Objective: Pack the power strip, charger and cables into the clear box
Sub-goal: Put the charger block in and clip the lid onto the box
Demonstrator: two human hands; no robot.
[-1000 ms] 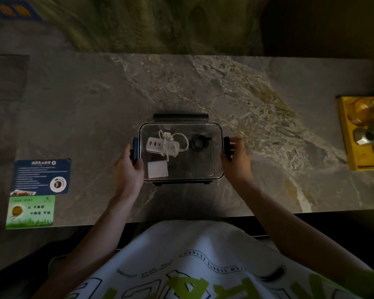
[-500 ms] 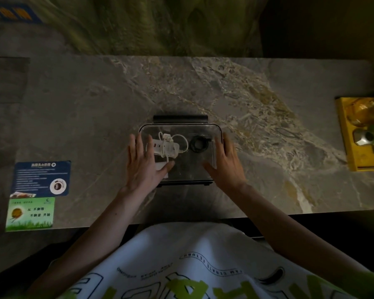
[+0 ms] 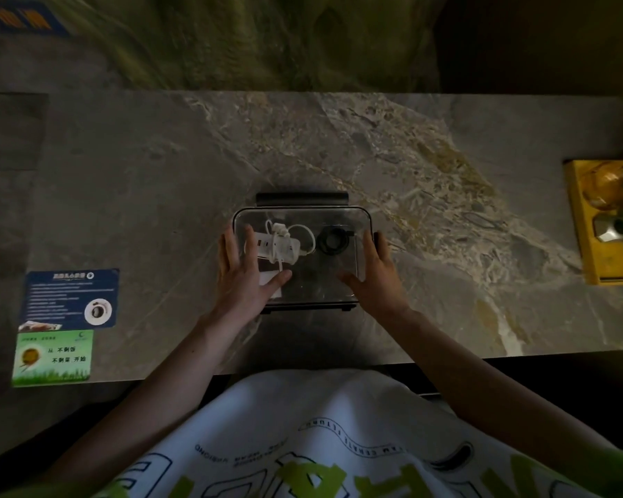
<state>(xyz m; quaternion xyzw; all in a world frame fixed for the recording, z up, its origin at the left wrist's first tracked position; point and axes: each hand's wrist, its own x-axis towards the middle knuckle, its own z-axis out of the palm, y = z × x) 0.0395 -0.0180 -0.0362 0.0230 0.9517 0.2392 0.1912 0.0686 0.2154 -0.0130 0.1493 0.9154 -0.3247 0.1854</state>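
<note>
The clear box (image 3: pixel 303 214) stands on the marble table in front of me with its transparent lid on. Through the lid I see a white power strip (image 3: pixel 285 246) wrapped in its white cable, a coiled black cable (image 3: pixel 333 240) to its right, and a white square charger (image 3: pixel 271 280) partly hidden under my left thumb. My left hand (image 3: pixel 243 274) lies flat on the left part of the lid with fingers straight. My right hand (image 3: pixel 376 273) lies flat on the right part, fingers straight, thumb pointing inward.
A dark latch flap (image 3: pixel 301 198) sticks out behind the box. A blue card (image 3: pixel 71 298) and a green card (image 3: pixel 53 357) lie at the left near the table's front edge. A yellow tray (image 3: pixel 587 253) with a bottle stands at the far right.
Both hands left the side clips of the box and moved onto the lid, where they now rest flat. The box has stayed in place.
</note>
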